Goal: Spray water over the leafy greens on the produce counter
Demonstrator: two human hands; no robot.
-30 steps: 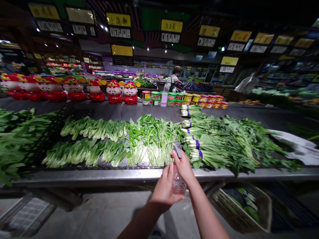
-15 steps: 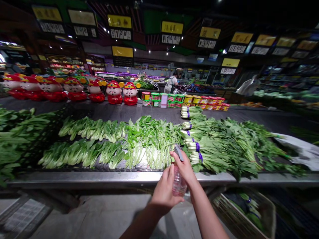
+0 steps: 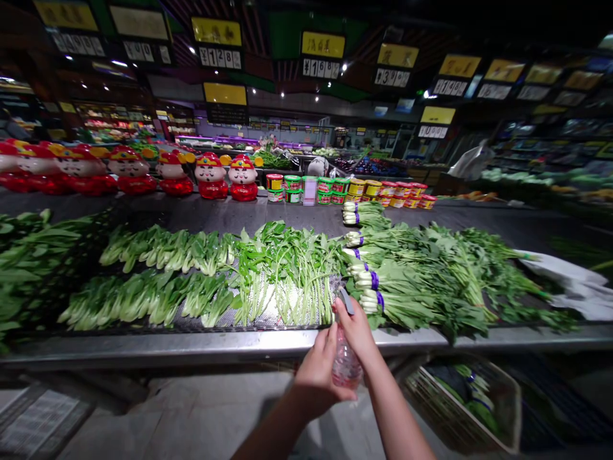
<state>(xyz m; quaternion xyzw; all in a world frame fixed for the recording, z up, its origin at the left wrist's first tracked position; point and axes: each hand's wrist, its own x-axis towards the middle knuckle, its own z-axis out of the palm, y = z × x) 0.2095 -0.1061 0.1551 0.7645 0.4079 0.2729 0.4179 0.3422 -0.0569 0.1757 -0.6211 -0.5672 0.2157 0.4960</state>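
Note:
A clear, pinkish spray bottle (image 3: 345, 365) with a grey trigger head is held upright between my two hands, just in front of the stand's metal edge. My right hand (image 3: 355, 329) is closed around the neck and trigger. Lower down, my left hand (image 3: 316, 369) wraps the bottle's body from the left. Beyond the hands lie loose leafy stems (image 3: 292, 275) on a perforated metal sheet. To their left are rows of bok choy (image 3: 143, 297). Bundles of greens tied with purple bands (image 3: 402, 297) lie to the right.
The metal edge (image 3: 215, 345) runs across in front of me. Red figurines (image 3: 211, 176) and stacked tubs (image 3: 330, 190) line the back. A plastic crate (image 3: 460, 402) with greens stands low right. White cloth or plastic (image 3: 575, 284) lies at right. Price signs (image 3: 323, 54) hang overhead.
The view has shifted slightly, and the hands with the spray bottle sit a little lower in it. The person in the background has sunk lower behind the tubs. My grip looks the same.

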